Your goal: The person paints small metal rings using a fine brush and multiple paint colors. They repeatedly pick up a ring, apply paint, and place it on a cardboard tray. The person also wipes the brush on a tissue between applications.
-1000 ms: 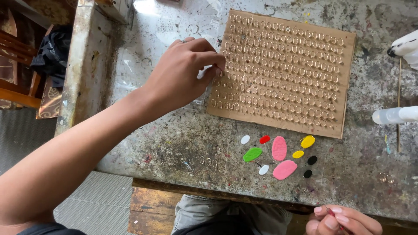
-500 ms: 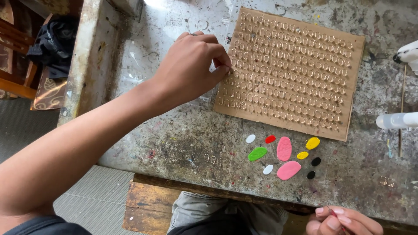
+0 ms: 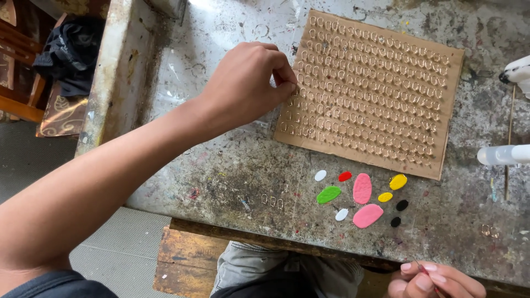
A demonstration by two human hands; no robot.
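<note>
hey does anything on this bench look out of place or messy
Mostly tidy. The cardboard sheet lies slightly askew, and two small clear loops sit loose on the stained tabletop, apart from the rows on the sheet.

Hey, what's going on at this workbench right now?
A person sits at a paint-stained grey worktable. Their left hand pinches at the left edge of a brown cardboard sheet covered in rows of small clear arch-shaped pieces. Their right hand rests at the table's near edge, holding a thin stick-like tool. Below the sheet lie small flat oval blobs in pink, green, yellow, red, white and black. A clear tube lies at the right.
</note>
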